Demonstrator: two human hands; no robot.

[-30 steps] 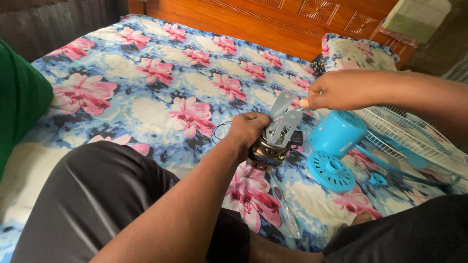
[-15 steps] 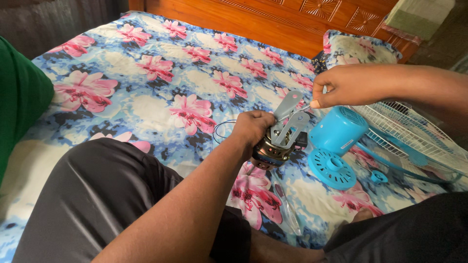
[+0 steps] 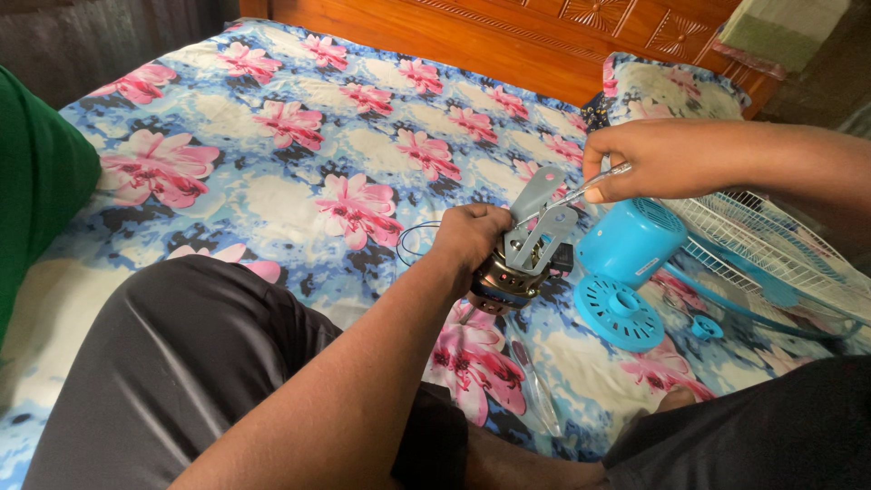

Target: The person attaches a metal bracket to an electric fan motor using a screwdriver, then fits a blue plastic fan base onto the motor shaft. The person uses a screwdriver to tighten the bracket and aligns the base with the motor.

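Note:
My left hand [image 3: 470, 238] grips a metal fan motor [image 3: 510, 278] just above the flowered bedsheet [image 3: 299, 154]. A grey bracket [image 3: 537, 216] sticks up from the motor's top. My right hand [image 3: 646, 160] pinches a thin metal tool [image 3: 581, 193] whose tip touches the bracket's upper end. A blue motor cover [image 3: 629, 243] stands right of the motor, with a blue round vented plate [image 3: 619, 313] lying in front of it.
A white wire fan guard [image 3: 771, 263] with a blue rim lies at the right. A small blue knob [image 3: 699, 328] rests near it. A pillow [image 3: 667, 93] and wooden headboard [image 3: 508, 32] are at the back. A green cushion [image 3: 41, 172] is at the left. My dark-trousered legs fill the foreground.
My right hand has risen slightly and shifted right, and the thin tool now shows in its fingers at the bracket. The left hand and motor have barely moved.

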